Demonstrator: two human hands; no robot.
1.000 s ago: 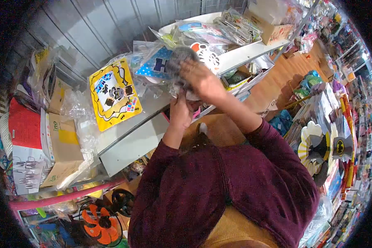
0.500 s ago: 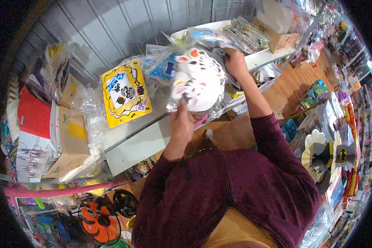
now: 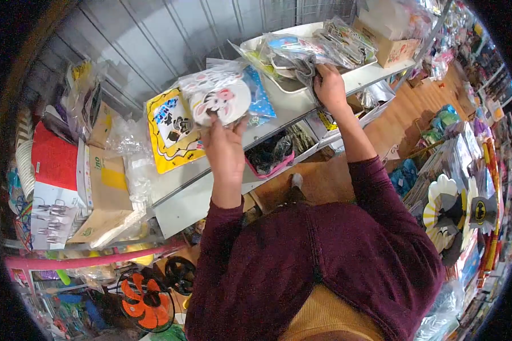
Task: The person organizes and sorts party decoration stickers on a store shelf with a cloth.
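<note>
My left hand (image 3: pixel 225 150) pinches the lower edge of a clear-wrapped pack of animal masks (image 3: pixel 227 105). The pack is white, with a pink-eared animal face showing on its front. It lies over part of a yellow party sheet (image 3: pixel 168 162) with dark printed figures, and over a blue patterned pack (image 3: pixel 260 96). At the near edge of a white tray (image 3: pixel 293 89), my right hand (image 3: pixel 330 90) is closed on a dark grey crumpled piece (image 3: pixel 306 74), which I cannot identify further. Several clear bags of printed goods (image 3: pixel 301 46) fill the tray.
All this is on a white shelf (image 3: pixel 256 139) against a metal grid wall. Cardboard boxes (image 3: pixel 105 196) and a red-and-white package (image 3: pixel 54 153) stand left. A pink-rimmed basket (image 3: pixel 270 162) sits below. An orange-bladed fan (image 3: pixel 147 301) is at lower left, and stocked racks line the right.
My left hand has carried the mask pack left, away from the tray and over the yellow sheet. My right hand has stayed by the tray with the grey piece, shifting slightly.
</note>
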